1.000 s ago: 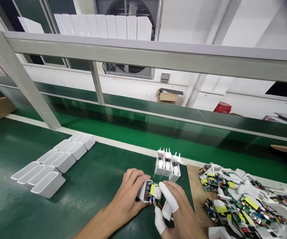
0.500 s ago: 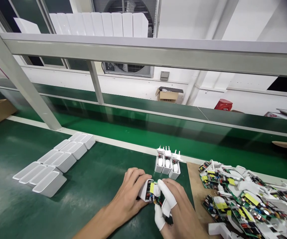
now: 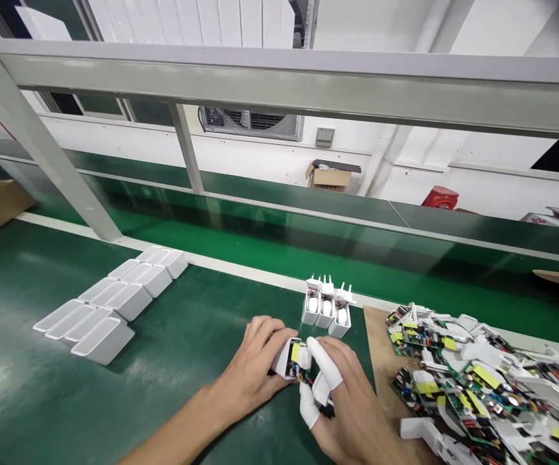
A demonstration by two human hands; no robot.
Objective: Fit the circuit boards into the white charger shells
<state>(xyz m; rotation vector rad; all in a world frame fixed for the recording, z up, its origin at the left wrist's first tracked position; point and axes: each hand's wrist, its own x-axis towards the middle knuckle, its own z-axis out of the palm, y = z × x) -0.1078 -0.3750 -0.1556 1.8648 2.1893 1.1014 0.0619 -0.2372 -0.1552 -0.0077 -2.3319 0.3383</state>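
Observation:
My left hand (image 3: pixel 260 358) is closed around a white plastic charger housing (image 3: pixel 282 363), its open end turned to the right. A circuit board (image 3: pixel 302 365) with yellow tape and a white blob sits partly inside that opening. My right hand (image 3: pixel 347 400), with white finger cots on thumb and index finger, grips the board's outer end, where a white plastic piece (image 3: pixel 322 389) also shows. Just beyond my hands stand three white housings (image 3: pixel 326 313) with boards in them and plug pins sticking up.
Several hollow white housings (image 3: pixel 102 342) lie in rows on the green table (image 3: pixel 187 336) at left. A heap of circuit boards with white plug parts (image 3: pixel 483 381) covers a brown board (image 3: pixel 376 336) at right. A metal rail (image 3: pixel 279 84) crosses above the table.
The view has tilted slightly downward, so the scene sits higher in the picture. Both hands keep their hold on the housing and the circuit board, with little visible movement between them.

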